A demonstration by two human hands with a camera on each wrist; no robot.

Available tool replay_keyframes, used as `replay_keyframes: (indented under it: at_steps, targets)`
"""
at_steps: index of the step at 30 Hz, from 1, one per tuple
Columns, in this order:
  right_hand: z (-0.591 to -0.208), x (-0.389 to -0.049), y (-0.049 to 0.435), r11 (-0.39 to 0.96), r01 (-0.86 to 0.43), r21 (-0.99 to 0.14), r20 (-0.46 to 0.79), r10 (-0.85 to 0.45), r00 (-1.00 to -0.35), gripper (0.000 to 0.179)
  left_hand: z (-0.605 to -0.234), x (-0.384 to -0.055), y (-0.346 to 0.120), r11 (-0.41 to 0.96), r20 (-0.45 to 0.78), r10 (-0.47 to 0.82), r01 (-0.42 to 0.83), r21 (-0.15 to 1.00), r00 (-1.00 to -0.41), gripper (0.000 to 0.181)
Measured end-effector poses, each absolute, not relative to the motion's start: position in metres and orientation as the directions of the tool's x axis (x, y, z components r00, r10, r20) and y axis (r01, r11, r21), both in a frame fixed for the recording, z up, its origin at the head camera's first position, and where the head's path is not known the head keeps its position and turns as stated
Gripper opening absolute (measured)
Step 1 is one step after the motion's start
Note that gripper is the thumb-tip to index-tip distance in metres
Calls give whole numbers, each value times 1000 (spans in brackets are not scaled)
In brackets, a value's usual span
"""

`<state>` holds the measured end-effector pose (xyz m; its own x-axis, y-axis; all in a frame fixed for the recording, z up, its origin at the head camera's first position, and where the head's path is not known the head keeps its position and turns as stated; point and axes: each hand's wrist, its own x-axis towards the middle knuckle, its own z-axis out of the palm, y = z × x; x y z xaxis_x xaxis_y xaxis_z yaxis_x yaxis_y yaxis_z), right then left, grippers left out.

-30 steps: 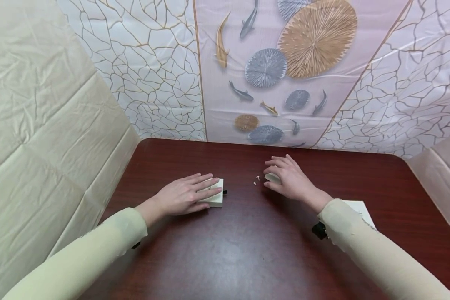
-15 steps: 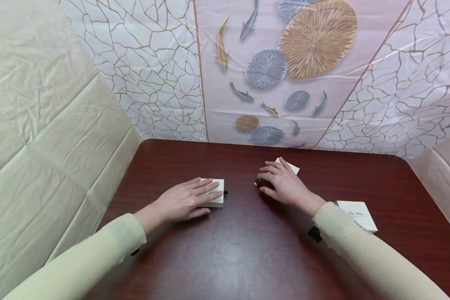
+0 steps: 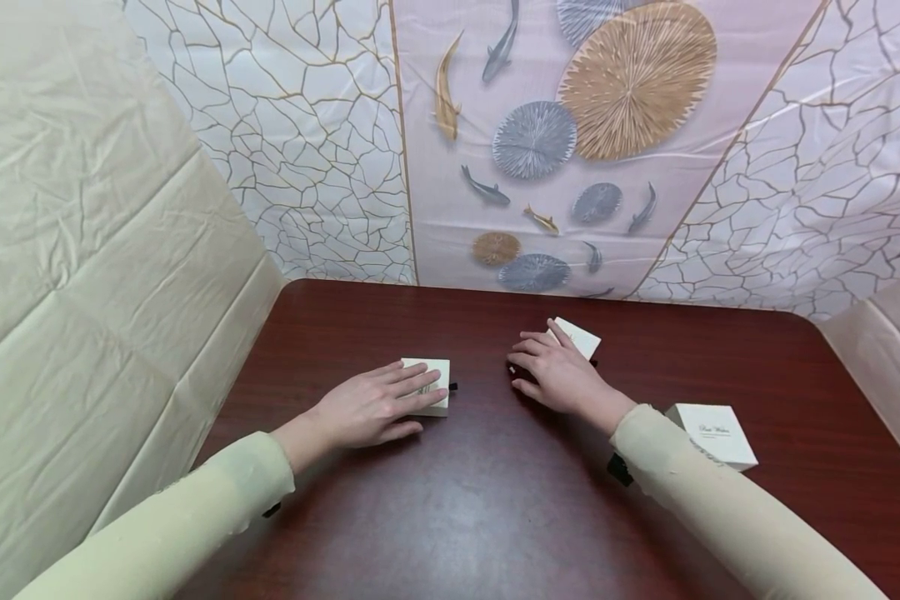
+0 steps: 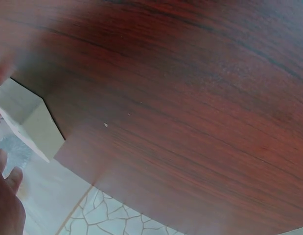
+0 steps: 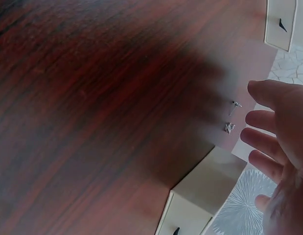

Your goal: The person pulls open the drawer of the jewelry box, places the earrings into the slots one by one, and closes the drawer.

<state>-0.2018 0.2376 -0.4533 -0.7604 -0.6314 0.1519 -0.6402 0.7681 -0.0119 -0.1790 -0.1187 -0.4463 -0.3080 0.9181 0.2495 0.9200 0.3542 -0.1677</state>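
My left hand (image 3: 371,407) lies with fingers spread across the top of a small white box (image 3: 440,377) with a black pull tab. In the left wrist view a white box (image 4: 31,117) and part of the fingers (image 4: 15,178) show at the left edge. My right hand (image 3: 558,377) reaches over two small stud earrings, fingers slightly bent and holding nothing. From the right wrist, one stud earring (image 5: 230,128) lies beside another earring (image 5: 235,105) whose post shows, both just off the fingertips. A second white box (image 3: 579,336) stands behind the right hand, partly covered by it.
A third white box (image 3: 714,432) with dark lettering stands by the right forearm, its left side partly hidden by the sleeve. All rest on a dark red wooden table (image 3: 450,500). A patterned cloth (image 3: 487,167) hangs behind the far edge.
My right hand has moved left and slightly toward me, from over the second box to over the earrings. That box and the third one show more. The left hand stays on its box.
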Motion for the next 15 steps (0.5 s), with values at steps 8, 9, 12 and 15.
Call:
replay_keyframes:
  at_steps: [8, 9, 12, 15]
  targets:
    - [-459, -203, 235, 737, -676, -3, 145, -668, -730, 38, -445, -175, -112, 357, 249, 916, 923, -142, -316, 59]
    - [-459, -203, 235, 734, -679, 0, 142, -672, -727, 38, -445, -173, -110, 355, 249, 916, 925, -139, -314, 59]
    - [-459, -202, 234, 730, -683, 1, 130, -678, -724, 38, -444, -170, -105, 354, 248, 916, 926, -133, -314, 58]
    - [-459, -200, 234, 727, -686, 1, 124, -681, -722, 39, -443, -166, -101, 361, 233, 916, 923, -130, -326, 56]
